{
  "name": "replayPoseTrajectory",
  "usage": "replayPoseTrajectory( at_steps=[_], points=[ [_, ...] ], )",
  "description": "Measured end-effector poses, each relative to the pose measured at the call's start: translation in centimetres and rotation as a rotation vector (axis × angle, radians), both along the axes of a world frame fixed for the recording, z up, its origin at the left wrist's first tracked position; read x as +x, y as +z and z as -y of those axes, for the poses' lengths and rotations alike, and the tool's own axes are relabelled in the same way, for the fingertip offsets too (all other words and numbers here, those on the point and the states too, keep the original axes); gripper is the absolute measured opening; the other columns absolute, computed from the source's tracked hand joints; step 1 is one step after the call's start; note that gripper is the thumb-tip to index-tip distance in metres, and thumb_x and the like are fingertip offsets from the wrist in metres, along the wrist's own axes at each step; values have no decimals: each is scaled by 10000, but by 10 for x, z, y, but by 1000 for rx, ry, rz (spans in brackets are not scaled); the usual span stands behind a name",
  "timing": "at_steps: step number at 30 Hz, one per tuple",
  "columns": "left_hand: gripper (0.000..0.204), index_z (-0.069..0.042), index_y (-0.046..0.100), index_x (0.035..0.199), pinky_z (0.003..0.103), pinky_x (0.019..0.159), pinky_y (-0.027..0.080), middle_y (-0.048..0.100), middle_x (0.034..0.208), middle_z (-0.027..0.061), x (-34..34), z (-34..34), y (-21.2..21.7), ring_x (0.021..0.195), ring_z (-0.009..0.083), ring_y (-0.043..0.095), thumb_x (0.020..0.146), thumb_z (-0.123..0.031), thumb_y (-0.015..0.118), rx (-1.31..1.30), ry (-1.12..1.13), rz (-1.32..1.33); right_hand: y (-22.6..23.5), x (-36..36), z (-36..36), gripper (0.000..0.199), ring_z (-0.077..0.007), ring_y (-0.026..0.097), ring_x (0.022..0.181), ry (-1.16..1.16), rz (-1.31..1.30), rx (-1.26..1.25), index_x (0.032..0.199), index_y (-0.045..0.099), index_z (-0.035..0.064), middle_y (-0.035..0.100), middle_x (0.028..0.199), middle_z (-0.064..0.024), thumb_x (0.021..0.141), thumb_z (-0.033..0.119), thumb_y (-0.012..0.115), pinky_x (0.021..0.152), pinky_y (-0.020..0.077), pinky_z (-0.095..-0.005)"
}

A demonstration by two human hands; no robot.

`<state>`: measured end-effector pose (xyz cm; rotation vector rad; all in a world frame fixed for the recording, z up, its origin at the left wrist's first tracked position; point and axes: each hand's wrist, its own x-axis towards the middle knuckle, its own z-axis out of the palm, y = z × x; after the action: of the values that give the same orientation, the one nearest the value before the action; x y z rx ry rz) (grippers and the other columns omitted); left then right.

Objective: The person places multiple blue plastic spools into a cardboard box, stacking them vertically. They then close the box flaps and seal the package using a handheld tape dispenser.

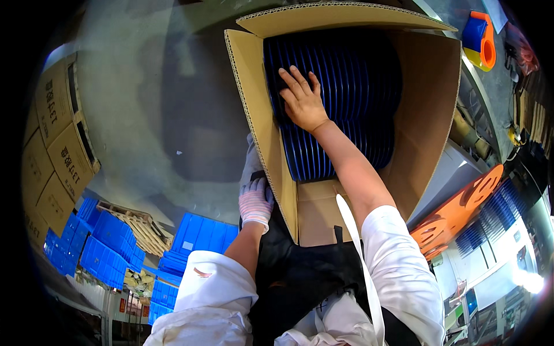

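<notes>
An open cardboard carton point(424, 115) stands in front of me with its flaps up. Inside it, dark blue-black round plate-like pieces point(346, 98) are packed on edge in close rows. My bare right hand point(303, 101) reaches into the carton and rests on the left part of the upper row, fingers spread, gripping nothing that I can see. Outside the carton's left wall is my left hand point(255, 202) in a white and pink striped glove. It lies with fingers stretched out over my leg and the dark apron point(306, 271), close to the wall.
An orange tape dispenser point(487, 49) sits at the upper right. An orange panel with holes point(456, 213) leans right of the carton, with more dark ribbed pieces point(490, 216) beyond. Blue crates point(109, 242), a wooden pallet point(138, 228) and stacked cartons point(57, 153) stand left.
</notes>
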<state>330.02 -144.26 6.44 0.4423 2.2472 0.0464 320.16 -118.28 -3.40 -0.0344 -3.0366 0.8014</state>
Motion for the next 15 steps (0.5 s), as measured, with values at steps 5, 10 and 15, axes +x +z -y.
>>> replayPoseTrajectory(
  at_steps=[5,10,15],
  points=[
    [368,-71,570,1158,434,996,368,589,1180,124,-4,0,-1,1116,328,515,852,-269,518,-60,-33,74,9,2,0,377,-269,214,1406,45,126,-22,1122,587,179,286,1500,-23,764,67,630,1082,209,-575],
    [393,-66,567,1171,426,994,382,590,1189,136,1,5,-8,1131,322,515,851,-290,525,6,-56,14,78,83,-6,554,-319,333,1347,-281,51,-193,1250,537,169,374,1450,-114,724,41,654,1061,262,-496],
    [435,-79,555,1218,400,1003,396,547,1277,140,-15,-16,0,1187,301,501,862,-326,518,-97,-91,76,167,287,-3,550,-335,294,1362,-525,430,115,1276,525,129,381,1439,-143,738,134,641,1070,210,-533]
  ],
)
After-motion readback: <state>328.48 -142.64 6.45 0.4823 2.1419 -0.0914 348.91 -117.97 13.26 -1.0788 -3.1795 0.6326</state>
